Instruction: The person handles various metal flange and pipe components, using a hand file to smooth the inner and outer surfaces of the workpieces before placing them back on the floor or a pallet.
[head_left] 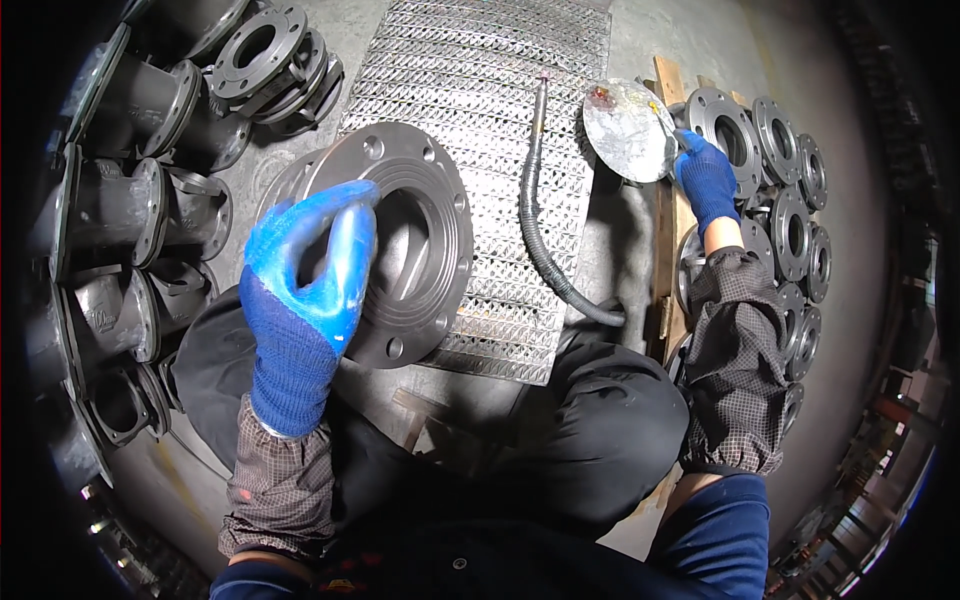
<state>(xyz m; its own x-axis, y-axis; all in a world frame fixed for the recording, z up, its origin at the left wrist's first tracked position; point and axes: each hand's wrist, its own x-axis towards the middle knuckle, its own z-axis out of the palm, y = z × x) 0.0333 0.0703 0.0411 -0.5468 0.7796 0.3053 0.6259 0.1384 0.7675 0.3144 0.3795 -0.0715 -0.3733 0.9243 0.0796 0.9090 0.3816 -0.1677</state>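
Note:
A grey flanged metal casting (pixel 455 235) stands on its side, its bolt-holed ring face turned partly rightward. In front of its left side is my left hand (pixel 305 265), blue-gloved, with thumb and forefinger curled into a loop and tips together. Anything between those tips is hidden. At the far right, my right hand (pixel 705 175) is closed on a thin stick (pixel 680 143) beside a round pale plate (pixel 625 130). The plate bears a red smear and a yellow mark; whether the stick is a brush cannot be made out.
A ribbed metal grate (pixel 470 50) lies in front of me, with a dark flexible hose (pixel 530 200) across it. Flanged castings (pixel 130 210) crowd the left. More flanges (pixel 790 235) are stacked on the right beside a wooden board (pixel 665 230).

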